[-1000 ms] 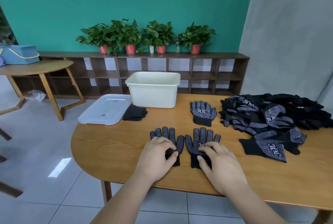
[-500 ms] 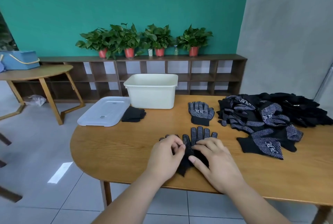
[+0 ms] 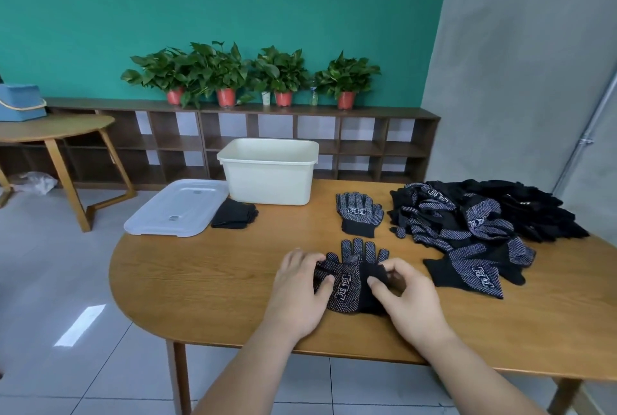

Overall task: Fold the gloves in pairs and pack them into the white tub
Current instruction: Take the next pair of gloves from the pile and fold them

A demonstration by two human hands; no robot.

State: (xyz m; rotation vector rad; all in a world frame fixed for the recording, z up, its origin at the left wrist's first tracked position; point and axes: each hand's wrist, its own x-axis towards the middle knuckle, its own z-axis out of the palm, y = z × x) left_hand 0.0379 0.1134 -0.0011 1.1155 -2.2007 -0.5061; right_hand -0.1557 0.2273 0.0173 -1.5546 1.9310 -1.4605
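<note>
Two black dotted gloves (image 3: 350, 277) lie stacked on the wooden table (image 3: 207, 281) near its front edge. My left hand (image 3: 300, 291) rests on their left side, thumb pressing the printed palm. My right hand (image 3: 404, 294) pinches the dark cuff on the right side of the pair. The white tub (image 3: 268, 171) stands open at the table's back. Another dotted glove pair (image 3: 359, 214) lies flat between the tub and a big heap of gloves (image 3: 474, 221) on the right.
A clear lid (image 3: 177, 207) lies left of the tub, with a folded black pair (image 3: 235, 214) beside it. One loose glove (image 3: 467, 272) lies by my right hand. A second table (image 3: 56, 124) and a shelf with potted plants (image 3: 233, 77) stand behind.
The two gloves lay side by side a second ago. The left one has been laid over the right one, and my right hand now pinches the cuff.
</note>
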